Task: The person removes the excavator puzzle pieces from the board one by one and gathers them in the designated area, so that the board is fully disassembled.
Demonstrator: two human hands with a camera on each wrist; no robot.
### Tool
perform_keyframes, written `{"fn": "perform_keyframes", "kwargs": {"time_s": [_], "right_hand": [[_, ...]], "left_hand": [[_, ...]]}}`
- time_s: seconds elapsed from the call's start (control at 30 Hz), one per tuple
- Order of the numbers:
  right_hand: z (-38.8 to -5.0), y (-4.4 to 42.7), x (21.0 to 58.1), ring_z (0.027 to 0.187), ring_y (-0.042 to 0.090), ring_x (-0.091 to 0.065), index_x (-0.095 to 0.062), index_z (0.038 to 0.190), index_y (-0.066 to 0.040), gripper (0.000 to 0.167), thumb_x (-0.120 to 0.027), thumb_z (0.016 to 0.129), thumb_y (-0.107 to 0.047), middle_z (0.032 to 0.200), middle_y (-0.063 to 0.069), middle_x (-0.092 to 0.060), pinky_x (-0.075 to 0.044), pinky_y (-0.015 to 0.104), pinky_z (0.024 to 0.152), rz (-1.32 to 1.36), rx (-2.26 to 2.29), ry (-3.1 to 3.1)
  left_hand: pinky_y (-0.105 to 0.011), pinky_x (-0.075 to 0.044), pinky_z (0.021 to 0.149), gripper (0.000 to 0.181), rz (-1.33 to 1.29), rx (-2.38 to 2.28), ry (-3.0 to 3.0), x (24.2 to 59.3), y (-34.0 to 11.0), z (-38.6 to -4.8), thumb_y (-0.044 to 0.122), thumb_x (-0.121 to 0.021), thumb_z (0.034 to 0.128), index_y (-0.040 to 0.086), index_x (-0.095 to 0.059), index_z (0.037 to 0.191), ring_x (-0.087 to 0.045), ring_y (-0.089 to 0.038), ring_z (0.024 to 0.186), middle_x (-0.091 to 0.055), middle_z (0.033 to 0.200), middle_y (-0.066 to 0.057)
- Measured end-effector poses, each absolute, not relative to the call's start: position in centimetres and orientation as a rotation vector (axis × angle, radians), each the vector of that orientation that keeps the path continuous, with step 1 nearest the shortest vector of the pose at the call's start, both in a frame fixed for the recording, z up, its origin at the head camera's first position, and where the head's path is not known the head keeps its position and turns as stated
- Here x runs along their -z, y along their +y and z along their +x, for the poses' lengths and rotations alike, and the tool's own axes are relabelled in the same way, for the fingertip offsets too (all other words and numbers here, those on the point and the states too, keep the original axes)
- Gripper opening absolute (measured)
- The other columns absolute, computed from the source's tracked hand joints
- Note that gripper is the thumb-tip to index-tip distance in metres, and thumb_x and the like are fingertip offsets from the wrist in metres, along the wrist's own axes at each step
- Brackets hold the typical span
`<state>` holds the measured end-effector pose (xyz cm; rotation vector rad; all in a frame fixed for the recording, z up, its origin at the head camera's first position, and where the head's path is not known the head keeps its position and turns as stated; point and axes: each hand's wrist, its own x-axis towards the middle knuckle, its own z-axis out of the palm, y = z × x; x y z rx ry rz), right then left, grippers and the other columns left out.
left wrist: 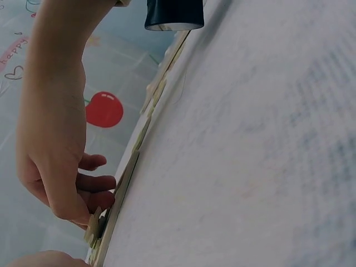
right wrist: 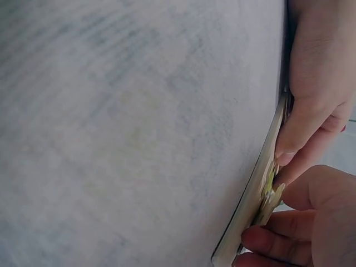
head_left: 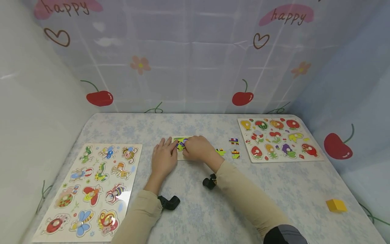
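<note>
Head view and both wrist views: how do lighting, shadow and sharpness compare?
Head view: bright and mostly crisp, with pale streaks on the curtain and soft shadow beneath the right sleeve; left wrist view: dimmer, the tablecloth pattern faint and soft; right wrist view: also dim, tablecloth blurred, the puzzle piece nearly edge-on, its print unreadable.

"How many hands?"
"Two: one left hand [head_left: 164,158], one right hand [head_left: 198,148]."
"Boards?"
"Three: one insect board [head_left: 132,173], one fruit board [head_left: 318,158], one small puzzle board [head_left: 179,158]."
"Puzzle pieces [head_left: 235,154] lying loose, off the boards?"
"Three."
"Black wrist cameras [head_left: 170,203]?"
"Two."
"Blocks?"
"One yellow block [head_left: 336,205]."
"Printed cherries [head_left: 242,99], head view?"
"Three."
"Printed hearts [head_left: 261,40] in brown outline?"
"Two."
</note>
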<state>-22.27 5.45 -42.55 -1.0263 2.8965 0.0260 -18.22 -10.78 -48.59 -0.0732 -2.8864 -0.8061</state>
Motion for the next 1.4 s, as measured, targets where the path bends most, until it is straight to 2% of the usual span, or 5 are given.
{"fn": "perform_keyframes", "kwargs": {"time_s": [0.23, 0.63, 0.9, 1.17, 1.4], "right_hand": [[-22.01, 5.68, 42.45, 0.072, 0.018, -0.056, -0.061, 0.077, -0.015, 0.027, -0.047, 0.1, -0.022, 0.083, 0.003, -0.063, -0.05, 0.037, 0.072, -1.027, 0.027, 2.877], [-22.68, 5.85, 42.54, 0.057, 0.013, -0.033, -0.062, 0.088, -0.01, 0.016, -0.05, 0.098, -0.016, 0.065, 0.001, -0.045, -0.03, 0.027, 0.058, -0.836, 0.398, 2.732], [-22.75, 5.9, 42.79, 0.103, 0.02, -0.064, -0.053, 0.143, -0.005, 0.047, -0.055, 0.1, -0.024, 0.13, 0.011, -0.066, -0.052, 0.036, 0.094, -0.678, 0.481, 2.713], [-22.73, 6.24, 42.6, 0.063, 0.015, -0.047, -0.053, 0.141, -0.011, 0.047, -0.063, 0.095, -0.018, 0.083, 0.004, -0.065, -0.04, 0.03, 0.063, -0.639, 0.624, 2.687], [-22.73, 6.37, 42.59, 0.066, 0.013, -0.047, -0.051, 0.143, -0.016, 0.05, -0.064, 0.095, -0.019, 0.089, 0.005, -0.068, -0.041, 0.03, 0.068, -0.682, 0.631, 2.693]], "left_hand": [[-0.054, -0.02, 0.124, 0.041, -0.047, 0.853, -2.892, 48.28, -10.87, -18.34, 0.03, -0.047, 0.1031, 0.02, -0.056, 0.142, -0.027, -0.031, 0.151, -0.044, 0.156, -0.006], [-0.053, -0.017, 0.125, 0.042, -0.064, 0.895, -2.903, 48.54, -10.95, -18.41, 0.032, -0.044, 0.1044, 0.02, -0.055, 0.143, -0.023, -0.031, 0.153, -0.04, 0.158, -0.005], [-0.052, -0.017, 0.125, 0.042, -0.047, 0.918, -2.885, 48.6, -11.0, -18.35, 0.028, -0.042, 0.1037, 0.02, -0.056, 0.143, -0.023, -0.031, 0.153, -0.04, 0.158, -0.004], [-0.053, -0.017, 0.125, 0.043, -0.052, 0.95, -2.871, 48.65, -11.0, -18.29, 0.028, -0.042, 0.103, 0.021, -0.055, 0.143, -0.023, -0.03, 0.153, -0.041, 0.157, -0.004], [-0.052, -0.016, 0.126, 0.043, -0.053, 0.947, -2.872, 48.6, -11.02, -18.28, 0.028, -0.041, 0.1033, 0.021, -0.055, 0.144, -0.023, -0.029, 0.153, -0.041, 0.157, -0.004]]}}
